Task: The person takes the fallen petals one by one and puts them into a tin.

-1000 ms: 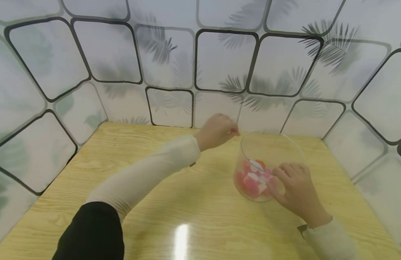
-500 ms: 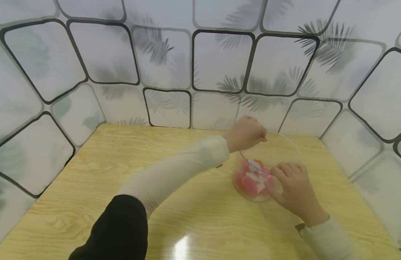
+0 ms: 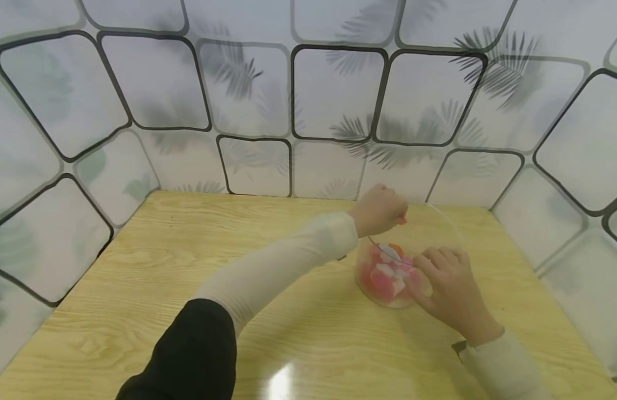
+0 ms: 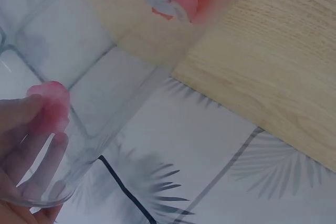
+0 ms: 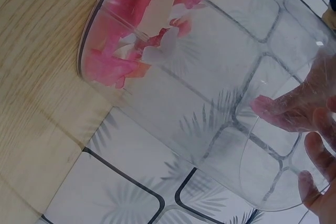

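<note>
A wide clear jar (image 3: 447,218) stands on the wooden table, with pink, white and orange petals (image 3: 388,278) heaped at its bottom. My left hand (image 3: 379,211) is over the jar's mouth and pinches a pink petal (image 4: 50,109) between thumb and fingers. Through the clear wall, the right wrist view shows that same petal (image 5: 265,107), well above the heap. At the jar's near right side, my right hand (image 3: 451,294) holds the wall close to the rim, thumb lower than the fingers. The right hand's own fingers are not clearly seen in its wrist view.
The light wooden table (image 3: 238,222) spreads to the left and front, with a bright reflection near its front edge. A patterned wall covering (image 3: 258,166) with leaf prints and dark outlines rises behind and at both sides.
My left hand has moved right with the petal, from beside the jar to over its mouth, then dipped slightly. The right hand has stayed on the jar.
</note>
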Available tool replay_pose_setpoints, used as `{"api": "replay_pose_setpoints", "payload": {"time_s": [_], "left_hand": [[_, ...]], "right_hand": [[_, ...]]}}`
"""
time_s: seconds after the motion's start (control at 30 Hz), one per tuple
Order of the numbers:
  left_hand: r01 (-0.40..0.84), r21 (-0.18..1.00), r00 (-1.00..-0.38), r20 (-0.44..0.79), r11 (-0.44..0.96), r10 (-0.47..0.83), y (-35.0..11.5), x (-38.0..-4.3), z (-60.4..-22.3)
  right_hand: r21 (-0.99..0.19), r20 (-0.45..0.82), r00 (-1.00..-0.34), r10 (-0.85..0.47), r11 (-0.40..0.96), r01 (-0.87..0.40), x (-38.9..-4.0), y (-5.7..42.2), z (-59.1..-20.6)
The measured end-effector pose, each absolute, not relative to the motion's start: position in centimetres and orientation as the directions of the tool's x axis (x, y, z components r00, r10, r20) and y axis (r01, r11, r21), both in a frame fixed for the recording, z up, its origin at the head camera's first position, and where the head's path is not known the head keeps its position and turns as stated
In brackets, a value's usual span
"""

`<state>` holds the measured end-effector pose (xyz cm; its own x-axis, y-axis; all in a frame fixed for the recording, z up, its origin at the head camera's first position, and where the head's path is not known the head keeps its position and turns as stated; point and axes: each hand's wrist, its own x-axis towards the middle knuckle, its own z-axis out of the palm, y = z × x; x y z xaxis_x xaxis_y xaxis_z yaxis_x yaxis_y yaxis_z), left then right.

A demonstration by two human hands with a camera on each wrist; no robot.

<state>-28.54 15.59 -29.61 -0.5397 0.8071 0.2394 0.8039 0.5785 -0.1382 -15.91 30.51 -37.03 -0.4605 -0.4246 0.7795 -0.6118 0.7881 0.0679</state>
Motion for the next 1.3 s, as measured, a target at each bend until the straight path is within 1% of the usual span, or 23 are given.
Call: {"api": "replay_pose_setpoints", "payload": {"time_s": [0.17, 0.23, 0.33, 0.5, 0.6, 0.7, 0.77, 0.87, 0.97, 1.1, 1.2, 1.3], "left_hand": [[0.821, -0.098, -0.52, 0.276, 0.562, 0.808, 15.8, -28.7, -30.3], [0.829, -0.073, -0.518, 0.274, 0.554, 0.81, 15.9, -28.8, -30.5], [0.835, -0.05, -0.524, 0.237, 0.549, 0.818, 16.2, -28.8, -30.5], [0.828, -0.093, -0.535, 0.166, 0.554, 0.828, 16.7, -28.9, -30.6], [0.833, -0.084, -0.526, 0.187, 0.547, 0.83, 16.8, -29.1, -30.8], [0.84, 0.005, -0.525, 0.262, 0.543, 0.81, 16.4, -29.5, -31.1], [0.836, 0.085, -0.539, 0.307, 0.542, 0.784, 15.7, -29.7, -31.3], [0.811, 0.168, -0.582, 0.334, 0.561, 0.741, 14.1, -29.6, -31.5], [0.776, 0.195, -0.629, 0.295, 0.6, 0.719, 11.7, -29.3, -31.5], [0.742, 0.17, -0.67, 0.231, 0.649, 0.705, 8.0, -28.9, -31.1], [0.706, 0.118, -0.703, 0.241, 0.698, 0.67, 5.3, -28.9, -30.4], [0.652, 0.117, -0.749, 0.258, 0.75, 0.611, 3.4, -29.0, -29.6]], "right_hand": [[0.068, 0.781, -0.459, -0.423, 0.788, -0.611, -15.8, 30.5, -37.1], [0.07, 0.78, -0.461, -0.424, 0.791, -0.608, -15.7, 30.6, -37.1], [0.071, 0.776, -0.467, -0.424, 0.794, -0.603, -15.6, 30.7, -37.1], [0.076, 0.772, -0.472, -0.425, 0.799, -0.596, -15.5, 30.9, -37.0], [0.072, 0.769, -0.48, -0.422, 0.804, -0.591, -15.5, 30.9, -37.1], [0.06, 0.757, -0.498, -0.422, 0.805, -0.591, -15.8, 30.7, -37.2], [0.056, 0.748, -0.507, -0.428, 0.802, -0.594, -16.1, 30.5, -37.3], [0.068, 0.726, -0.518, -0.452, 0.797, -0.6, -16.6, 30.3, -37.2], [0.084, 0.675, -0.557, -0.484, 0.8, -0.594, -16.8, 30.2, -36.8], [0.067, 0.547, -0.676, -0.494, 0.83, -0.553, -17.0, 30.1, -35.1], [0.019, 0.44, -0.763, -0.474, 0.854, -0.52, -17.6, 29.0, -33.0], [-0.018, 0.386, -0.789, -0.478, 0.851, -0.525, -18.6, 27.5, -30.3]]}}
